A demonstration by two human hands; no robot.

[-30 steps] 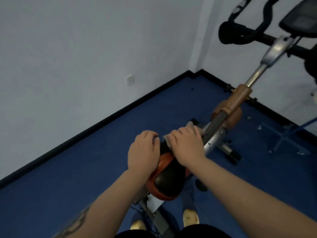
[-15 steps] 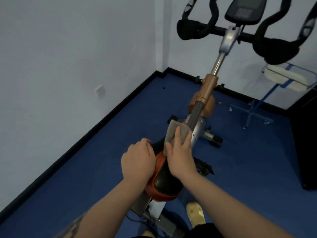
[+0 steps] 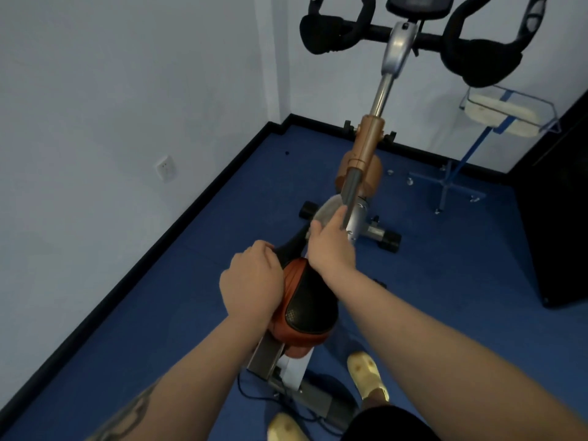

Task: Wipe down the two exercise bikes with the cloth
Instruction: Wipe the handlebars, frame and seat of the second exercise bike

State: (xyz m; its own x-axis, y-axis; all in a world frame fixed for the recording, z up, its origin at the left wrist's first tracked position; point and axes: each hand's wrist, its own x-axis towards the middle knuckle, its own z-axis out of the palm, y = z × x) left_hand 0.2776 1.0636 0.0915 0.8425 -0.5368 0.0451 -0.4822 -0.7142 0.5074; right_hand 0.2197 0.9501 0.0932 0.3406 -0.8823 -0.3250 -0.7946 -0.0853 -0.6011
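The cloth [image 3: 328, 212], a soft grey rag bunched into a rounded wad, lay against the left side of the bike's [image 3: 366, 144] slanted grey frame tube, just ahead of the saddle. The right hand [image 3: 331, 248] pressed it there with fingers stretched forward and fairly straight, the fingertips on the rag beside the tube. The left hand [image 3: 251, 281] curled over the left edge of the saddle [image 3: 307, 308], gripping it; the saddle was a smooth orange shell with a black perforated centre pad. One bike was in view, with a copper-coloured sleeve, a shiny metal post and two black padded handlebar [image 3: 331, 33] loops. Under it spread blue carpet [image 3: 159, 313], edged by a black skirting and plain white walls [image 3: 111, 106]. Two pale yellow shoes [image 3: 366, 374] stood near the base.
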